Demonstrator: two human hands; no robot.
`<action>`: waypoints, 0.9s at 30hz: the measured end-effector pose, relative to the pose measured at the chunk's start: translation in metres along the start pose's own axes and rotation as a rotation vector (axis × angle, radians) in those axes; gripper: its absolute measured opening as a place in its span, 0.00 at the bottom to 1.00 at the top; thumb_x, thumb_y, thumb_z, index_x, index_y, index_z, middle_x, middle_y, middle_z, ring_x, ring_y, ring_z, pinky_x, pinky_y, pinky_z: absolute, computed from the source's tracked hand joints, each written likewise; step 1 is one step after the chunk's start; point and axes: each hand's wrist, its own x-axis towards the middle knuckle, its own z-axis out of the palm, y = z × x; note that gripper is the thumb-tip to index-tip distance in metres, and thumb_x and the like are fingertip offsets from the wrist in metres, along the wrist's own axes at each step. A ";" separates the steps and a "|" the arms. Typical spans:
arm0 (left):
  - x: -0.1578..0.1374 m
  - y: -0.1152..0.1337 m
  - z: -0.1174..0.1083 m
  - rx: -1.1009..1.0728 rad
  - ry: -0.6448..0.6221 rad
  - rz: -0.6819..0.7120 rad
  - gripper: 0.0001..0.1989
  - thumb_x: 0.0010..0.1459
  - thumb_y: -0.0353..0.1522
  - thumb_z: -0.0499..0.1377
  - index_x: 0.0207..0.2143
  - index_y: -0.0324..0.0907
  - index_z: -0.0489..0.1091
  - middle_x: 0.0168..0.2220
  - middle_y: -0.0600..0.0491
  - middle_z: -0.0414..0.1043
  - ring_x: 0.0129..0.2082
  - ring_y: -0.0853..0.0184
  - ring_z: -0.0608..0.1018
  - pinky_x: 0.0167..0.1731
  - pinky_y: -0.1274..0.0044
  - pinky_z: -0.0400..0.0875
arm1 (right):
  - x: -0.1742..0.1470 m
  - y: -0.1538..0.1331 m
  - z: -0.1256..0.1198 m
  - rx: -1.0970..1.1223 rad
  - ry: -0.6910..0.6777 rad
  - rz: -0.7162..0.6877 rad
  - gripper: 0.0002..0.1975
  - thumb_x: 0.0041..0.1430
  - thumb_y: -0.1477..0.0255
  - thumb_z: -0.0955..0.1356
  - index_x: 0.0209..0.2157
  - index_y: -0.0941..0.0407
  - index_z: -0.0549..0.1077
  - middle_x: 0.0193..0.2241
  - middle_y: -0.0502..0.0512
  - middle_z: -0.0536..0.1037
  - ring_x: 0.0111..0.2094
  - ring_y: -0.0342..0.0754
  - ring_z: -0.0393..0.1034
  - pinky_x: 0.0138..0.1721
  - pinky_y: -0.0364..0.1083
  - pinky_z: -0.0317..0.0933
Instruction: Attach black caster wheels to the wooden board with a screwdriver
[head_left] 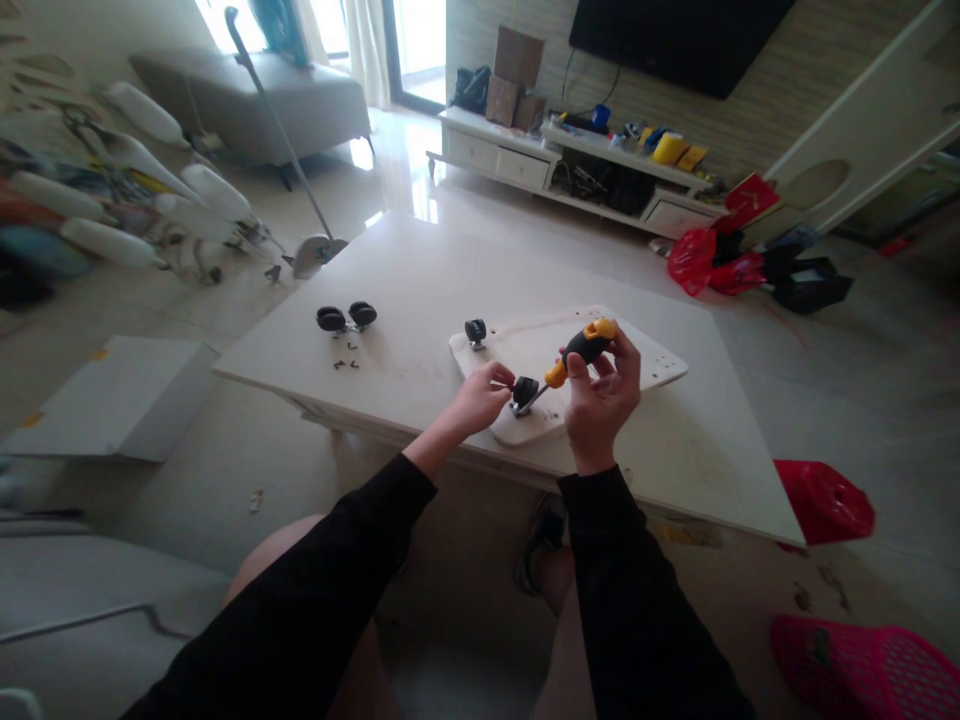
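A white board (540, 330) lies on the white table, with one black caster wheel (475, 331) standing at its far left corner. Another caster wheel (526, 390) sits at the board's near corner, and the fingers of my left hand (484, 395) are closed against its left side. My right hand (606, 392) grips a yellow and black screwdriver (587, 345). It is tilted, its shaft reaching down to the metal plate at the base of the near caster. The screw under the tip is too small to make out.
Two loose casters (346, 317) and several small screws (345, 362) lie on the left of the table (405, 270). A red stool (825, 500) stands by the right table edge, a pink basket (862, 665) below it. A white box (112, 400) is on the floor at left.
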 end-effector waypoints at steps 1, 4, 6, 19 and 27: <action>0.000 0.000 0.001 -0.005 -0.003 0.004 0.11 0.55 0.16 0.60 0.35 0.39 0.72 0.40 0.48 0.78 0.41 0.63 0.83 0.50 0.67 0.78 | 0.000 0.000 0.000 0.005 -0.002 0.004 0.26 0.60 0.65 0.76 0.59 0.46 0.74 0.53 0.54 0.77 0.41 0.47 0.82 0.46 0.53 0.83; 0.001 0.000 0.002 -0.028 -0.015 0.017 0.11 0.55 0.16 0.59 0.35 0.39 0.72 0.38 0.48 0.79 0.40 0.63 0.83 0.49 0.67 0.78 | -0.001 0.000 0.000 0.008 0.007 0.005 0.26 0.61 0.64 0.76 0.60 0.46 0.73 0.52 0.54 0.76 0.40 0.47 0.82 0.44 0.52 0.83; 0.002 0.000 0.002 -0.029 -0.024 0.026 0.12 0.55 0.16 0.59 0.35 0.39 0.72 0.38 0.48 0.79 0.40 0.63 0.83 0.48 0.68 0.78 | -0.001 0.000 0.000 -0.005 0.001 0.010 0.26 0.61 0.63 0.76 0.60 0.46 0.72 0.51 0.54 0.76 0.40 0.48 0.82 0.44 0.53 0.83; 0.002 0.005 -0.002 0.077 -0.057 0.062 0.11 0.55 0.18 0.61 0.39 0.38 0.77 0.42 0.46 0.81 0.41 0.62 0.82 0.44 0.70 0.76 | -0.002 0.000 -0.002 -0.024 -0.128 0.019 0.27 0.66 0.61 0.72 0.65 0.42 0.70 0.56 0.55 0.78 0.46 0.50 0.81 0.47 0.53 0.81; -0.007 0.017 -0.005 0.274 -0.171 0.403 0.11 0.58 0.24 0.66 0.41 0.44 0.84 0.42 0.49 0.80 0.41 0.64 0.78 0.46 0.72 0.74 | -0.001 -0.006 0.000 0.040 -0.316 0.039 0.27 0.72 0.60 0.65 0.70 0.38 0.63 0.63 0.55 0.75 0.48 0.50 0.82 0.49 0.53 0.80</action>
